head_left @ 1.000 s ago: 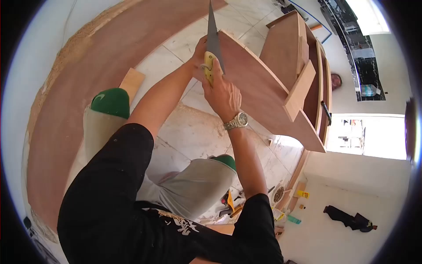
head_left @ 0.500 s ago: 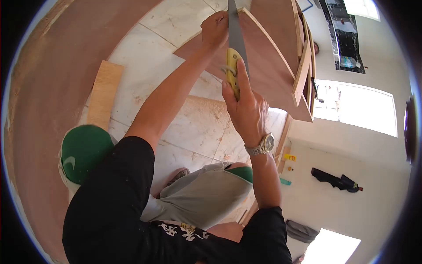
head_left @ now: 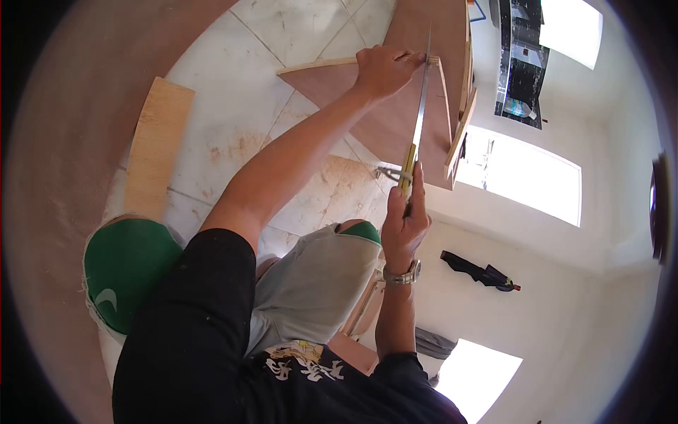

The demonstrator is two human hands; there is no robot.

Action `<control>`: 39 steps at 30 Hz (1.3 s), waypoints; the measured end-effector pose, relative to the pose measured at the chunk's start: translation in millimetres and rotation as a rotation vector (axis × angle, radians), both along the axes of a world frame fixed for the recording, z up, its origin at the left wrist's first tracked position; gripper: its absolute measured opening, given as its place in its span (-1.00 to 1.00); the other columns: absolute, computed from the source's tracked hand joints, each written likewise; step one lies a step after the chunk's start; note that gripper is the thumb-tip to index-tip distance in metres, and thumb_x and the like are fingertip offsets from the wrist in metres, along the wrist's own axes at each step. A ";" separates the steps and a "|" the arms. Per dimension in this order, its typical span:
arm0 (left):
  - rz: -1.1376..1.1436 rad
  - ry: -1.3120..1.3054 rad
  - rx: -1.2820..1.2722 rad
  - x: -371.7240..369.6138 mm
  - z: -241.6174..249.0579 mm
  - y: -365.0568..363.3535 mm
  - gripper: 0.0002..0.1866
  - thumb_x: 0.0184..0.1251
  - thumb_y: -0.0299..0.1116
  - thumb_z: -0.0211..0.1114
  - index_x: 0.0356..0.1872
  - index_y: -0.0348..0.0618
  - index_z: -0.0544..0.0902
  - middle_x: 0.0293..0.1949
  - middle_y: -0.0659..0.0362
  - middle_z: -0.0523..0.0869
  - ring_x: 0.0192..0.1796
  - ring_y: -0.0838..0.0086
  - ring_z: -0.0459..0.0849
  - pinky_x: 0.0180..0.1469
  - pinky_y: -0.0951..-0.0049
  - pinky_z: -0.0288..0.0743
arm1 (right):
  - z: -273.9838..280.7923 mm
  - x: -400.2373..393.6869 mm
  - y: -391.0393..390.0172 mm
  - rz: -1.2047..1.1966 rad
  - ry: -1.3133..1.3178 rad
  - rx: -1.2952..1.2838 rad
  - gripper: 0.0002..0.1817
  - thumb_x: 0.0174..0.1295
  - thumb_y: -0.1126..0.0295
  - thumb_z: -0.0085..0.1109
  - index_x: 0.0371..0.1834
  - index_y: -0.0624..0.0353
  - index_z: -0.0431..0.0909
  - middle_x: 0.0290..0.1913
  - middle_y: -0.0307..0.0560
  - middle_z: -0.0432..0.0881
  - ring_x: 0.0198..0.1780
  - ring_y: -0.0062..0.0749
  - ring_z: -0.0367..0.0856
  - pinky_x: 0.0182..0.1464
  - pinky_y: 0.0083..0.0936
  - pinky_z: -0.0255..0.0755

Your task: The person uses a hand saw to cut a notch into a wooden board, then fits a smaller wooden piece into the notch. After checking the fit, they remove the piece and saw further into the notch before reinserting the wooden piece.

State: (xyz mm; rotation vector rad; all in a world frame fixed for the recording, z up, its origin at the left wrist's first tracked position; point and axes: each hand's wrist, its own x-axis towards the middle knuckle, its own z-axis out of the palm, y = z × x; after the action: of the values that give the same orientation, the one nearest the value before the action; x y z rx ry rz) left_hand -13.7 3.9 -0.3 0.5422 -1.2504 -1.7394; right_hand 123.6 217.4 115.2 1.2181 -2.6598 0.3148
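Observation:
My right hand (head_left: 407,225) is wrapped round the yellow handle (head_left: 407,169) of a handsaw. The thin saw blade (head_left: 421,113) shows nearly edge-on and runs up to the corner of a brown plywood panel (head_left: 406,116). A pale wood strip edges that panel. At the panel's top edge, my left hand (head_left: 385,69) grips the corner, its fingertips right beside the blade. A curved metal piece (head_left: 390,173) sticks out at the saw handle.
More plywood sheeting (head_left: 431,32) stands behind the panel. A loose light board (head_left: 159,141) lies on the tiled floor (head_left: 219,92), which carries sawdust. A large brown surface (head_left: 63,141) curves along the left. Dark clothing (head_left: 480,271) hangs on the white wall.
My right hand and the saw handle have drawn back, down from the panel corner. The blade has turned from showing its flat side to nearly edge-on. My left hand stays at the corner.

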 end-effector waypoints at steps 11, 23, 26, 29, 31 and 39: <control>-0.005 0.018 0.029 -7.5 -5.8 5.3 -0.55 0.51 0.16 0.20 -0.18 0.06 0.87 -0.44 0.24 0.80 -0.16 0.33 0.72 0.25 0.16 0.18 | 11.0 -23.4 -22.9 -0.038 -0.016 0.106 -0.40 0.47 0.36 0.21 0.55 0.29 0.41 -0.55 -0.27 0.54 -0.55 -0.72 0.31 -0.49 -0.61 0.22; 0.111 -0.038 0.007 -10.1 -0.8 5.9 -0.64 0.49 -0.01 0.27 -0.15 -0.05 0.86 -0.38 0.19 0.84 -0.26 0.24 0.76 0.17 0.25 0.39 | 19.5 -62.4 -51.5 -0.003 0.052 0.226 -0.36 0.44 0.23 0.32 0.54 0.20 0.43 -0.53 0.08 0.69 -0.52 -0.38 0.75 -0.48 -0.35 0.47; 0.075 -0.009 0.068 -2.8 5.1 3.0 -0.63 0.51 -0.03 0.25 -0.16 -0.09 0.85 -0.44 0.17 0.80 -0.32 0.31 0.72 0.06 0.29 0.47 | 25.5 -42.8 20.5 0.095 0.045 0.141 -0.35 0.39 0.26 0.35 0.53 0.15 0.45 -0.34 0.07 0.81 -0.48 -0.26 0.80 -0.40 -0.39 0.60; 0.129 -0.009 0.035 -12.3 4.0 0.2 -0.64 0.53 -0.07 0.23 -0.18 -0.12 0.84 -0.46 0.16 0.76 -0.34 0.41 0.67 -0.06 0.33 0.52 | 34.0 -34.4 56.5 0.195 0.086 0.131 -0.34 0.35 0.28 0.36 0.53 0.13 0.46 -0.22 0.11 0.84 -0.44 -0.23 0.83 -0.33 -0.40 0.67; 0.121 0.005 0.038 -11.8 -1.1 5.1 -0.64 0.52 -0.06 0.22 -0.18 -0.12 0.83 -0.44 0.16 0.77 -0.31 0.38 0.68 -0.03 0.30 0.49 | 30.3 -39.0 38.9 0.159 0.022 0.135 -0.35 0.35 0.27 0.36 0.51 0.13 0.48 -0.21 0.15 0.84 -0.41 -0.19 0.84 -0.31 -0.37 0.69; -0.006 0.168 0.151 -28.9 -24.3 -0.9 -0.69 0.51 -0.16 0.23 -0.13 -0.13 0.83 -0.40 0.08 0.81 -0.27 0.38 0.76 -0.11 0.32 0.55 | 11.4 -84.3 -74.1 0.121 0.148 0.103 -0.38 0.37 -0.06 0.29 0.44 -0.07 0.55 -0.57 0.10 0.69 -0.55 0.04 0.71 -0.45 -0.13 0.57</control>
State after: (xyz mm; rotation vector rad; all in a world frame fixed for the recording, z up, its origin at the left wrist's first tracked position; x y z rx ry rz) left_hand -42.6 3.0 -24.6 0.4689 -1.0106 -1.8534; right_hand 39.3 143.3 126.6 1.3797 -2.5094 0.1025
